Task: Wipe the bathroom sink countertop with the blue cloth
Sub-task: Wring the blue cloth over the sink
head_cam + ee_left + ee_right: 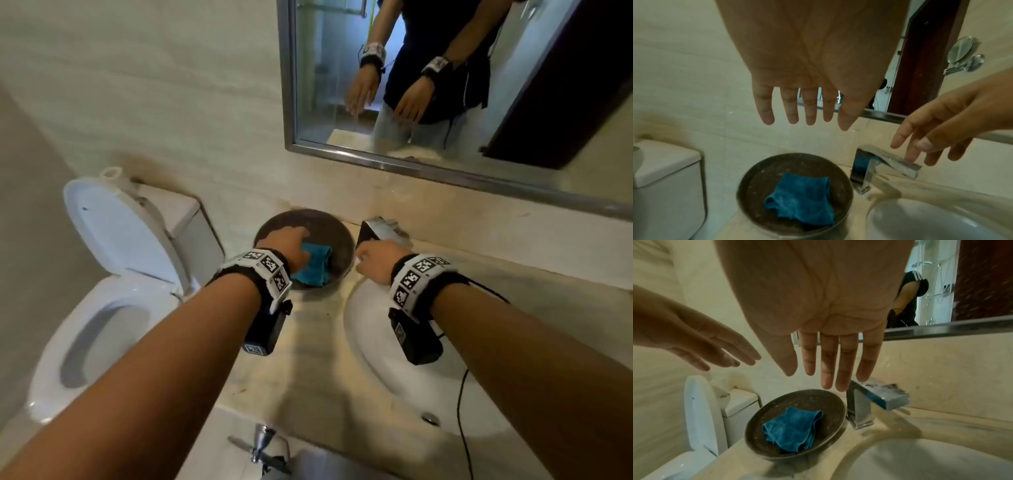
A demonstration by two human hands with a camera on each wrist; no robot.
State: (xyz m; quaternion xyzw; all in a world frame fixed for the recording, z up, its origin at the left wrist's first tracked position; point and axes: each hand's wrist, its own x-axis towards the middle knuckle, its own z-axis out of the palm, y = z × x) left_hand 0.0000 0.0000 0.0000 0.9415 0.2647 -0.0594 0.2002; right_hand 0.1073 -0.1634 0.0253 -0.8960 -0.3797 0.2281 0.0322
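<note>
Cloth point(800, 197), blue and loosely folded, lies inside a dark round dish point(754, 183) on the beige stone countertop point(308, 346), at the back against the wall and just left of the tap. Neither hand touches it.

Left hand point(291, 250) hovers above the dish with the palm down; the left wrist view shows its fingers point(766, 110) straight and slightly spread, holding nothing. Right hand point(375, 258) hangs above the near edge of the tap, also empty, with fingers extended and relaxed; in the left wrist view its fingertips are close over the spout, and contact cannot be confirmed.

Tap point(869, 402) is a square chrome fitting, standing just right of the dish, with its spout reaching toward the white oval basin point(383, 370). Basin is sunk into the countertop, its drain visible near the front.

Both wrists carry white bands printed with black-and-white square code markers, and a black camera unit with a similar marker hangs below each. No readable words or brand marks appear on any item.

Toilet point(102, 308) stands left of the countertop with the lid raised against the cistern. Mirror point(445, 85) in a metal frame hangs on the wall above and reflects both forearms and a dark shirt. A small round mirror on an arm shows at the far right in the left wrist view.
</note>
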